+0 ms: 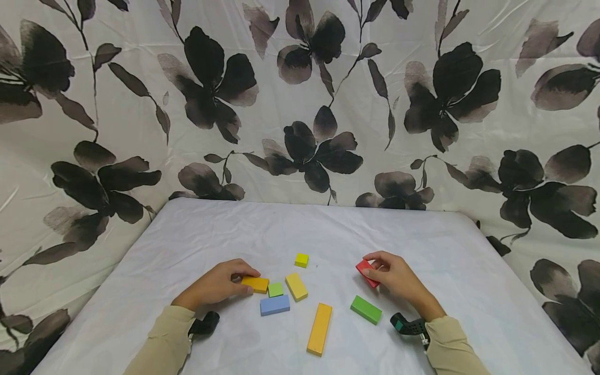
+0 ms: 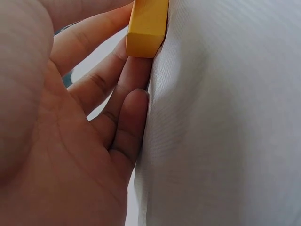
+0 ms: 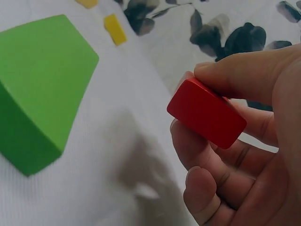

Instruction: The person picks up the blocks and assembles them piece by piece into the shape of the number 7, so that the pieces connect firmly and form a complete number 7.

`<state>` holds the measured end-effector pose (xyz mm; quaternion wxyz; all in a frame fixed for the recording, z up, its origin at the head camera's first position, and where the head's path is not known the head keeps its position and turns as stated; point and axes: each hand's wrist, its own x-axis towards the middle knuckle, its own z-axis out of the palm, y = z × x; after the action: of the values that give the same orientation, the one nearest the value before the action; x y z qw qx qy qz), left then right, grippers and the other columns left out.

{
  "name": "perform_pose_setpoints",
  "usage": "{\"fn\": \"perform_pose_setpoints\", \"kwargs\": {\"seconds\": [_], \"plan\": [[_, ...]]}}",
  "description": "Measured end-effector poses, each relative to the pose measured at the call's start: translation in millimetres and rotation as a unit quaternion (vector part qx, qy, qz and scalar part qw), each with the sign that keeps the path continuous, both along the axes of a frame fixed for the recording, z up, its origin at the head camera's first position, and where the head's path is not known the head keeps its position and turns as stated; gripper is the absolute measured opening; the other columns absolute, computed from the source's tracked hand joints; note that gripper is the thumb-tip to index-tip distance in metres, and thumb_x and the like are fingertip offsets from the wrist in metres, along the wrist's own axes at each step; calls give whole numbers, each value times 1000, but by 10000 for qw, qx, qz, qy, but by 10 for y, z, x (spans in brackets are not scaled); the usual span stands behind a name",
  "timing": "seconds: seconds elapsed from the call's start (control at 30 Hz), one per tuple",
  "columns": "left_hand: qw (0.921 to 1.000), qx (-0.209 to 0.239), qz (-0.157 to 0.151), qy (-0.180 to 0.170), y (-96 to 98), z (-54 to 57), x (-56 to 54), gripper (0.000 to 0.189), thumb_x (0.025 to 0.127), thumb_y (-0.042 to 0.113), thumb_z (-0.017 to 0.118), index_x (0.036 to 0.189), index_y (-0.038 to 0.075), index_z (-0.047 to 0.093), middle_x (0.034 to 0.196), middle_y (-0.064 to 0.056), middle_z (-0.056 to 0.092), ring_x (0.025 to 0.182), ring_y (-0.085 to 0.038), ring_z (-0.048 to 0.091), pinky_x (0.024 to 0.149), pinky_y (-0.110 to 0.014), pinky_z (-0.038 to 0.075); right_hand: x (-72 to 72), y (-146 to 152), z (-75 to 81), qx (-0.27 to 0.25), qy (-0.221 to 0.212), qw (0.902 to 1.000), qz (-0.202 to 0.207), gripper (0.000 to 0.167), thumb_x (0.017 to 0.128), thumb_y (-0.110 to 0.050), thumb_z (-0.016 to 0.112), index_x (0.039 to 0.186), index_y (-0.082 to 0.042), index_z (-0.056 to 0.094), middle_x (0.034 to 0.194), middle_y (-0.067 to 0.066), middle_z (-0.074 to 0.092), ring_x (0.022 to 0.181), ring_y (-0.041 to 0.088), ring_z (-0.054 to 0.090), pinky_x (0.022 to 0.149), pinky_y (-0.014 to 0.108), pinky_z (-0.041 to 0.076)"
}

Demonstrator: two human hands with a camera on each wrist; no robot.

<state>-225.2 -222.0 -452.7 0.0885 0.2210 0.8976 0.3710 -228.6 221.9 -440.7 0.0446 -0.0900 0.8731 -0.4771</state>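
Note:
On the left, my left hand (image 1: 220,281) pinches an orange-yellow block (image 1: 255,284) between thumb and fingers. In the left wrist view the end of that block (image 2: 146,37) lies against the white cloth. My right hand (image 1: 398,276) grips a red block (image 1: 367,273) by its sides; the right wrist view shows the red block (image 3: 207,113) held off the cloth, its shadow below. A green block (image 1: 366,310) lies just in front of the right hand. Beside the left hand's block are a small light-green block (image 1: 275,289) and a blue block (image 1: 275,305).
A yellow block (image 1: 297,287) lies mid-table, with a small yellow cube (image 1: 302,260) behind it. Nearer the front is a long orange-yellow block (image 1: 320,329). White cloth (image 1: 234,229) covers the table; a floral curtain (image 1: 300,94) hangs behind.

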Motion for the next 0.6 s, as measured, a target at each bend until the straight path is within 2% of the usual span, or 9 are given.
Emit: {"fn": "perform_pose_setpoints", "kwargs": {"seconds": [0.6], "plan": [[9998, -88, 147, -100, 21, 5, 5, 32, 87, 25, 80, 118, 23, 73, 110, 10, 63, 104, -14, 56, 101, -46, 44, -63, -176, 20, -371, -112, 9992, -67, 39, 91, -24, 76, 124, -8, 65, 100, 9, 62, 86, 22, 61, 67, 30, 54]]}}
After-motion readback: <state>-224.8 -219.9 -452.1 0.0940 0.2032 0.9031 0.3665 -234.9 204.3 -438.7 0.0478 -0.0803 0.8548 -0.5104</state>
